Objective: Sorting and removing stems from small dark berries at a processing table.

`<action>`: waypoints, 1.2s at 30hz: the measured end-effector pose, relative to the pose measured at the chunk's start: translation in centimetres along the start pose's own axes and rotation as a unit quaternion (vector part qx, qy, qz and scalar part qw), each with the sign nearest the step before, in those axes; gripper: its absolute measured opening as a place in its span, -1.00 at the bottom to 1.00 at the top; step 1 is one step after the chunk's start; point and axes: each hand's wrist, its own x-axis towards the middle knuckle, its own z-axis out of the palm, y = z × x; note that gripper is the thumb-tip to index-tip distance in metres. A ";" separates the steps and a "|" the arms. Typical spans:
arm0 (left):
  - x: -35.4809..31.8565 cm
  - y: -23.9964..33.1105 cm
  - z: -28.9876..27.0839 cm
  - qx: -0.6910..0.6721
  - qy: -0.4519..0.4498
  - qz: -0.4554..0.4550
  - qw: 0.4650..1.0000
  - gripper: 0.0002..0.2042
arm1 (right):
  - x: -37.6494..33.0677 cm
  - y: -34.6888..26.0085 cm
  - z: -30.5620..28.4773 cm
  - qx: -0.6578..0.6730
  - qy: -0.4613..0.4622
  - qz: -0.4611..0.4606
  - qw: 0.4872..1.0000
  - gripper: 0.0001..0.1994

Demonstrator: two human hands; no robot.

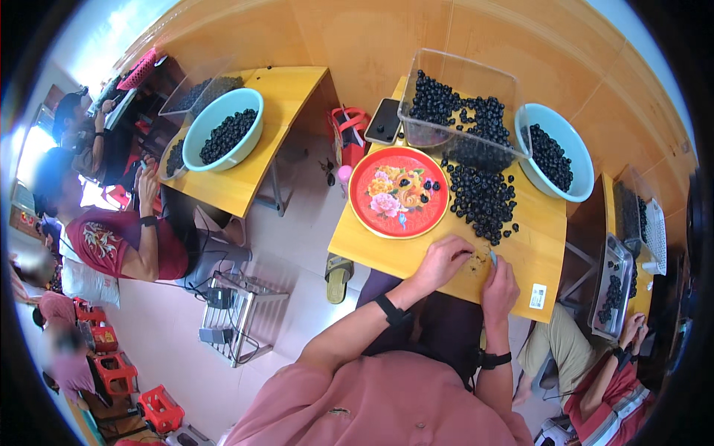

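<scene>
Both my hands work close together over the near edge of the yellow table. My left hand (444, 262) is closed in a pinch; whatever its fingertips hold is too small to make out. My right hand (500, 285) is closed round a small pale-blue object (493, 258), its tip showing above the fingers. Between the hands lie brownish crumbs (476, 262) on the tabletop. Beyond them spreads a loose pile of dark round bead-like pieces (483, 201). A red flowered tray (372, 212) with a few of these pieces sits left of the pile.
Behind the pile stands a clear plastic bin (465, 65) of dark pieces, with a light-blue basin (584, 167) right of it. A phone (383, 121) lies left of the bin. Other people (134, 241) sit at neighbouring tables. A metal stool (242, 316) holds black boxes.
</scene>
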 end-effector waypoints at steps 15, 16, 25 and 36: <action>-0.1 -0.2 1.4 -0.004 0.034 -0.023 0.999 -0.83 | 1.1 0.6 0.7 0.049 0.040 -0.013 0.998 -0.80; -0.2 -0.3 1.2 0.001 0.025 -0.032 0.999 -0.83 | 1.1 0.2 0.6 0.036 0.046 0.001 0.998 -0.80; -0.1 -0.4 1.6 -0.065 0.014 -0.142 0.988 -0.71 | 1.1 -1.0 -0.9 0.028 0.039 -0.116 0.992 -0.83; 0.1 0.6 1.4 -0.035 0.010 -0.138 0.990 -0.71 | 1.2 -0.9 -0.9 0.022 0.023 -0.132 0.991 -0.82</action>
